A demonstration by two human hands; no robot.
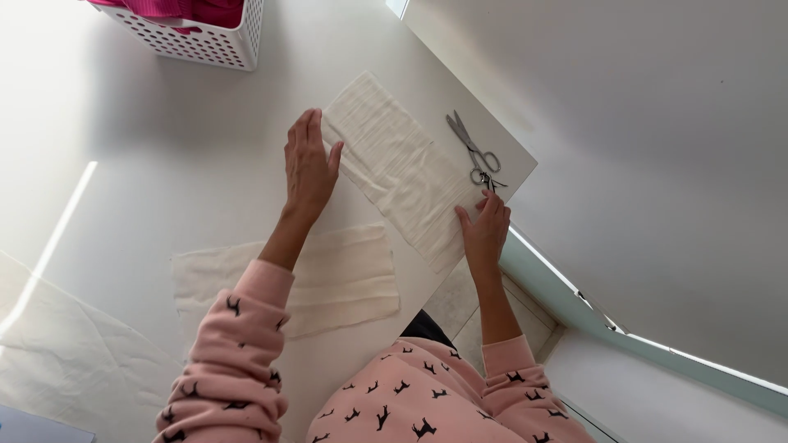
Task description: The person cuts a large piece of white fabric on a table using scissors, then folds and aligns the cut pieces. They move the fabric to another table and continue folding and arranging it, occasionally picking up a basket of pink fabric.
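**Both hands flat on a folded cream cloth**

On the white worktop [164,164], the left hand [309,168] lies palm down with its fingers straight and close together, pressing the upper left edge of a folded cream cloth [398,164]. The right hand [486,230] rests open at the cloth's lower right end, fingertips on the fabric near the worktop's edge, pinching nothing. Both arms wear pink sleeves [238,353] printed with small dark animal shapes.

The cloth is a long ribbed rectangle lying at a slant between the two hands, running from upper left down to lower right, and its lower corner reaches the worktop's rim. Just beside its right side lie closed metal scissors [474,152], blades pointing up and away, handles near the right hand but not touching it.

Below the left forearm a second piece of cream fabric [345,279] lies flat, apart from the folded cloth. A larger crumpled white sheet [74,353] covers the lower left corner. At the top left stands a white perforated basket [209,41] holding pink fabric [197,10], well apart from the hands.
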